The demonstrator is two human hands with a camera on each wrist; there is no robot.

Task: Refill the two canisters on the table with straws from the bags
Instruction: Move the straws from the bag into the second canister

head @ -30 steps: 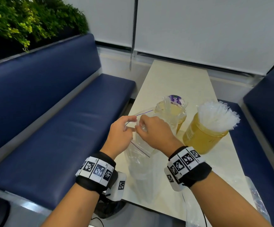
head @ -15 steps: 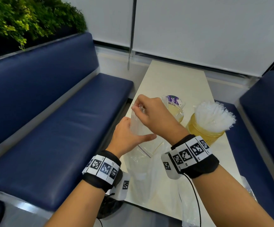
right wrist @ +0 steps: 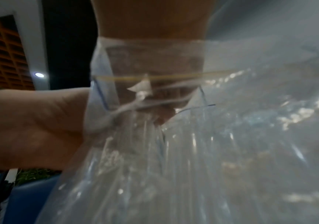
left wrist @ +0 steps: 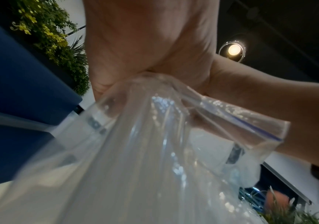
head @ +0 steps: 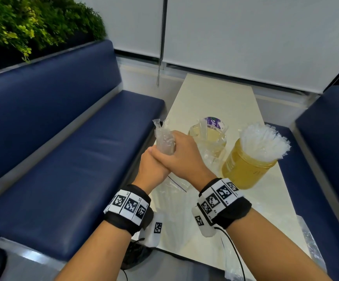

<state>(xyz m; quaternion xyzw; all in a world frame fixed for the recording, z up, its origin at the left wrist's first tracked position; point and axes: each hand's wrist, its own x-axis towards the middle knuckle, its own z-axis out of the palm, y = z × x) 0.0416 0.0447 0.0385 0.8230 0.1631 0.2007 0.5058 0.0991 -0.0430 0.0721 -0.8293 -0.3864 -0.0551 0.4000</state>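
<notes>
1. Your right hand [head: 181, 157] has its grip wrapped round the straw bundle [head: 164, 141], pulling it up out of the bag [head: 176, 187].
2. Your left hand [head: 154, 167] grips the bag so it stays down.
3. The near-empty canister [head: 209, 138] sits right behind on the table [head: 215, 98], beside 1 full canister [head: 245, 169].

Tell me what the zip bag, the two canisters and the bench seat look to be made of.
Zip bag: thin clear plastic film, glossy and creased, with a blue zip line. Full canister and near-empty canister: amber-tinted see-through walls, probably rigid plastic, though glass cannot be ruled out. Bench seat: navy padded upholstery with a soft sheen, likely faux leather or vinyl.
</notes>
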